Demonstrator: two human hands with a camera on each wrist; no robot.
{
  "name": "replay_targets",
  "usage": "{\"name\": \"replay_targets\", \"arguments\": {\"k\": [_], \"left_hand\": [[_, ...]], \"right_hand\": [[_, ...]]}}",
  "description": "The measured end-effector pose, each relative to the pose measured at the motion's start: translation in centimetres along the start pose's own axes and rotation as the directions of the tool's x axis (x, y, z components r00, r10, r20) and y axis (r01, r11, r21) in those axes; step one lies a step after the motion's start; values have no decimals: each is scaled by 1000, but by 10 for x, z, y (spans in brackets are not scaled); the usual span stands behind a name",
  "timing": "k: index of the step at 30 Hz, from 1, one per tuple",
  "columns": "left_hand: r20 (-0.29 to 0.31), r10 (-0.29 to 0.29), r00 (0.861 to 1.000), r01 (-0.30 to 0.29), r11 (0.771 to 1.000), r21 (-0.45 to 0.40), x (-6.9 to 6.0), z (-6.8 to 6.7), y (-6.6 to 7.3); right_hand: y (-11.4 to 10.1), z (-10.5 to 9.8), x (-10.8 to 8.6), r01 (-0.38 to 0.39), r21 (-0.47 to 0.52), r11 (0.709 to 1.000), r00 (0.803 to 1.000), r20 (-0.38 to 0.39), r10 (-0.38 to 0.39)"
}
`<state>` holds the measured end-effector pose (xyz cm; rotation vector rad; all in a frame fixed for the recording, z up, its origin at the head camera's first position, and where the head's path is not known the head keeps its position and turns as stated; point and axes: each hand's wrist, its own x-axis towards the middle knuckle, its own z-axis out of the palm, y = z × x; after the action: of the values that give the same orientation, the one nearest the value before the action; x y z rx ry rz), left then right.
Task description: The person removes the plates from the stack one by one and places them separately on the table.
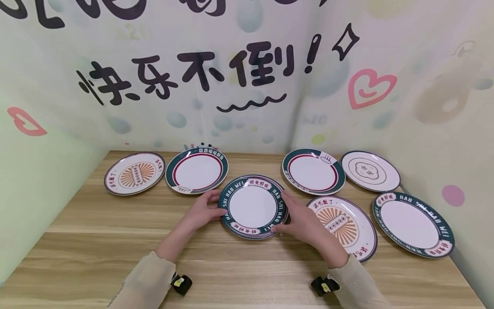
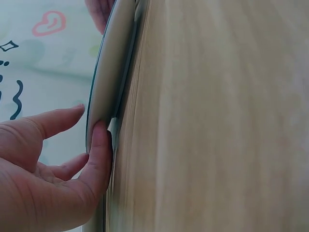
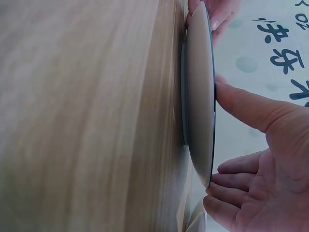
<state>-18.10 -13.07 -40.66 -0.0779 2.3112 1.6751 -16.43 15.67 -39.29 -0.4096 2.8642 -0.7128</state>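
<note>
A round plate with a white middle and dark green lettered rim point(image 1: 252, 207) lies face up near the middle of the wooden table point(image 1: 127, 253). On its left edge, my left hand point(image 1: 202, 211) holds the rim, thumb on the upper side. The left wrist view shows a finger of that hand point(image 2: 58, 179) beneath the pale underside point(image 2: 108, 72). Opposite, my right hand point(image 1: 302, 216) grips the right edge. In the right wrist view its thumb point(image 3: 246, 104) is at the rim's face and the other fingertips meet the edge. The plate's foot sits very close to the tabletop.
Behind on the left are a sunburst plate point(image 1: 112, 171) and a green-rimmed plate point(image 1: 200, 171). To the right lie another green-rimmed plate point(image 1: 312, 171), a white plate point(image 1: 386, 178), a sunburst plate point(image 1: 362, 240) and a lettered plate point(image 1: 411, 225). A printed backdrop point(image 1: 247, 124) stands behind.
</note>
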Motion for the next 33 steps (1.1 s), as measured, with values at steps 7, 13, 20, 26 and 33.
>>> {"name": "replay_targets", "arguments": {"k": [7, 13, 20, 26, 33], "left_hand": [[-25, -9, 1000, 11, 999, 50, 2, 3, 2], [-39, -22, 999, 26, 996, 91, 3, 5, 4], [-40, -32, 999, 36, 994, 102, 2, 6, 5], [-42, -42, 998, 46, 993, 106, 3, 6, 6], [-42, -46, 998, 51, 994, 100, 4, 6, 8]], "right_hand": [[0, 0, -1, 1, 4, 1000, 1000, -2, -1], [0, -1, -1, 4, 3, 1000, 1000, 0, -4], [0, -1, -1, 2, 2, 1000, 1000, -2, -2], [1, -1, -1, 8, 4, 1000, 1000, 2, -8], [5, -3, -1, 22, 59, 998, 1000, 18, -23]]}}
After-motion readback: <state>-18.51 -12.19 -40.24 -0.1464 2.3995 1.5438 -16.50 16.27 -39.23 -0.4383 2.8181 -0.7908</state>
